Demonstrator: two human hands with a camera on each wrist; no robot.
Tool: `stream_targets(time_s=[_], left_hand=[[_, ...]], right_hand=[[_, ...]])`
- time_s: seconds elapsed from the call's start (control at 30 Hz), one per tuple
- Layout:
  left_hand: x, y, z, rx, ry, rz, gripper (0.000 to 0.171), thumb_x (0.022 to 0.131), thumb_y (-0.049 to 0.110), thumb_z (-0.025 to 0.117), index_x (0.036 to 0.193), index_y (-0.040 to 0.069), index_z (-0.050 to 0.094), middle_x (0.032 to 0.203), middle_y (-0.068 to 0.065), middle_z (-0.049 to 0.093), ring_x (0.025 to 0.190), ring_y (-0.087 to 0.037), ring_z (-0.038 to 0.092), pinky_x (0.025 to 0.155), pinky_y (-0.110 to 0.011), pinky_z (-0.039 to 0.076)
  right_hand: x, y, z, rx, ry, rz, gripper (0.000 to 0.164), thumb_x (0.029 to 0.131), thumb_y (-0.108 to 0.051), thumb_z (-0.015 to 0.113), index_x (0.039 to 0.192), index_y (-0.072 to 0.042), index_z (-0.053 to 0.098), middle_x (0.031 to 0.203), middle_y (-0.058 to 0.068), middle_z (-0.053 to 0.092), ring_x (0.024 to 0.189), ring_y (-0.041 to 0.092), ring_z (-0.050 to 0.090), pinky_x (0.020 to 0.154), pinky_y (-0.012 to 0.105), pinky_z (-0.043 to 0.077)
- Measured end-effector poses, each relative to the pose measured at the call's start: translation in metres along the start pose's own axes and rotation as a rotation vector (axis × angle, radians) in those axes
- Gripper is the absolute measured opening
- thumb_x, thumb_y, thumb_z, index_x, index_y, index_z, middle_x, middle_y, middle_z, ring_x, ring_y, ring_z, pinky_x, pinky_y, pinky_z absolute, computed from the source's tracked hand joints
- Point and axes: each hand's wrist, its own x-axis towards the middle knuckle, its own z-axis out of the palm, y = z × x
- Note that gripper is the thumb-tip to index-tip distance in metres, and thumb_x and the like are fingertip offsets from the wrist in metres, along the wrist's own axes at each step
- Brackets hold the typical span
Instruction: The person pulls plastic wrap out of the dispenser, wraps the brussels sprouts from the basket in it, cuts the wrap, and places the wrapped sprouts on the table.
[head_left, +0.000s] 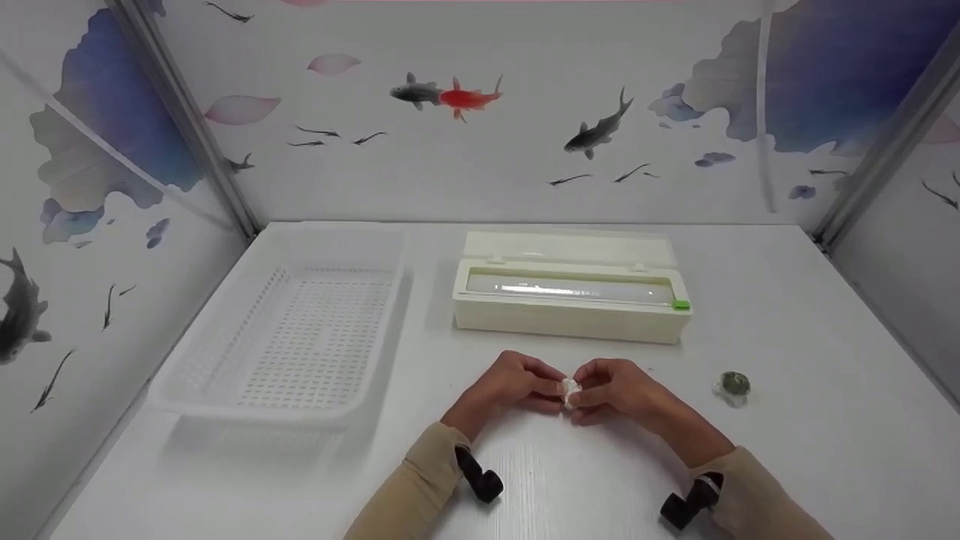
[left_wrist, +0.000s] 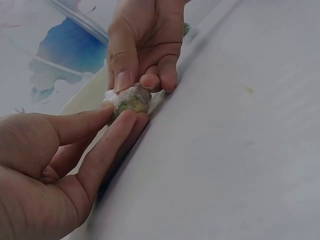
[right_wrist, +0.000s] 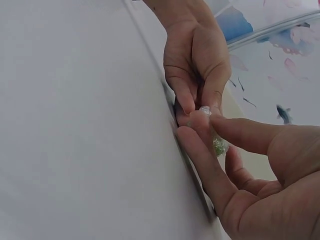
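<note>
A small greenish lump wrapped in crinkled clear plastic film (head_left: 571, 391) sits between both hands above the white table. From the left, the left hand (head_left: 517, 382) pinches it between thumb and fingers. On the opposite side, the right hand (head_left: 619, 391) grips it with thumb and fingertips. Green shows through the film on the wrapped lump (left_wrist: 132, 102) in the left wrist view. Fingers hide most of the lump (right_wrist: 219, 146) in the right wrist view. A second film-wrapped green lump (head_left: 735, 385) lies on the table to the right of the right hand.
Behind the hands stands a cream cling-film dispenser box (head_left: 570, 321), its lid (head_left: 570, 246) raised, with a green slider (head_left: 680, 304) at the right end. A white perforated plastic basket (head_left: 259, 411) stands at left. Printed panels enclose the table's back and sides.
</note>
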Motion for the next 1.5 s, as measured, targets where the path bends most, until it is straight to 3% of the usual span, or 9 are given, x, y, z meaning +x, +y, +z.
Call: stream_targets(time_s=[0.17,0.27,0.5,0.77,0.97,1.13,1.27,1.5], left_hand=[[0.000,0.001,0.000,-0.190,-0.064,-0.052,0.017,0.085,0.008,0.079,0.102,0.006,0.078,0.093,-0.010,0.078,0.077,-0.017,0.076,0.075,-0.029,0.063],[-0.001,0.000,0.000,-0.243,-0.084,-0.075,0.018,0.086,0.006,0.078,0.103,0.004,0.077,0.093,-0.013,0.077,0.076,-0.020,0.076,0.072,-0.031,0.064],[-0.001,-0.001,0.001,-0.249,-0.094,-0.071,0.018,0.085,0.006,0.078,0.103,0.004,0.077,0.091,-0.015,0.078,0.074,-0.020,0.076,0.071,-0.031,0.064],[-0.002,0.000,-0.002,-0.293,-0.170,-0.081,0.021,0.093,0.014,0.072,0.111,0.004,0.074,0.096,-0.018,0.077,0.079,-0.021,0.077,0.075,-0.033,0.064],[0.000,0.006,-0.003,-0.355,-0.135,-0.104,0.025,0.097,0.019,0.067,0.112,-0.001,0.071,0.094,-0.018,0.076,0.076,-0.023,0.076,0.072,-0.036,0.065],[-0.001,0.008,-0.005,-0.335,-0.205,-0.022,0.034,0.096,0.029,0.069,0.115,0.001,0.070,0.097,-0.023,0.076,0.082,-0.025,0.077,0.076,-0.038,0.064],[0.000,0.005,-0.006,-0.300,-0.217,0.048,0.033,0.091,0.020,0.075,0.119,0.003,0.071,0.101,-0.018,0.077,0.089,-0.024,0.077,0.081,-0.036,0.064],[0.001,0.002,-0.002,-0.275,-0.175,0.026,0.028,0.081,0.006,0.082,0.108,0.004,0.077,0.096,-0.017,0.078,0.084,-0.024,0.077,0.080,-0.035,0.064]], right_hand=[[0.001,-0.002,0.000,-0.006,0.009,-0.009,0.032,0.085,-0.004,0.076,0.110,0.002,0.056,0.097,0.008,0.068,0.082,0.020,0.074,0.080,0.036,0.064],[0.001,-0.001,0.002,0.015,0.012,-0.004,0.031,0.085,-0.002,0.074,0.110,0.002,0.056,0.097,0.007,0.068,0.083,0.019,0.073,0.080,0.036,0.064],[0.001,0.001,0.000,-0.001,0.019,0.000,0.031,0.086,-0.002,0.074,0.111,0.002,0.057,0.098,0.008,0.067,0.082,0.019,0.073,0.079,0.035,0.064],[0.001,0.003,-0.008,-0.004,-0.008,0.025,0.041,0.086,-0.003,0.074,0.121,0.004,0.054,0.103,0.009,0.065,0.083,0.020,0.073,0.079,0.036,0.064],[-0.001,-0.004,-0.008,-0.071,0.037,-0.015,0.048,0.087,-0.014,0.077,0.128,0.000,0.057,0.119,0.013,0.065,0.085,0.017,0.071,0.079,0.032,0.063],[-0.003,-0.011,-0.007,-0.119,0.105,-0.068,0.045,0.086,-0.015,0.078,0.126,-0.003,0.062,0.132,0.018,0.059,0.084,0.016,0.069,0.078,0.033,0.062],[-0.003,-0.012,-0.006,-0.108,0.101,-0.072,0.046,0.086,-0.018,0.078,0.126,-0.003,0.062,0.129,0.016,0.061,0.089,0.016,0.070,0.079,0.034,0.062],[-0.006,-0.009,-0.008,-0.120,0.058,-0.034,0.046,0.092,-0.038,0.071,0.125,-0.007,0.064,0.111,0.008,0.075,0.092,0.021,0.074,0.079,0.035,0.062]])
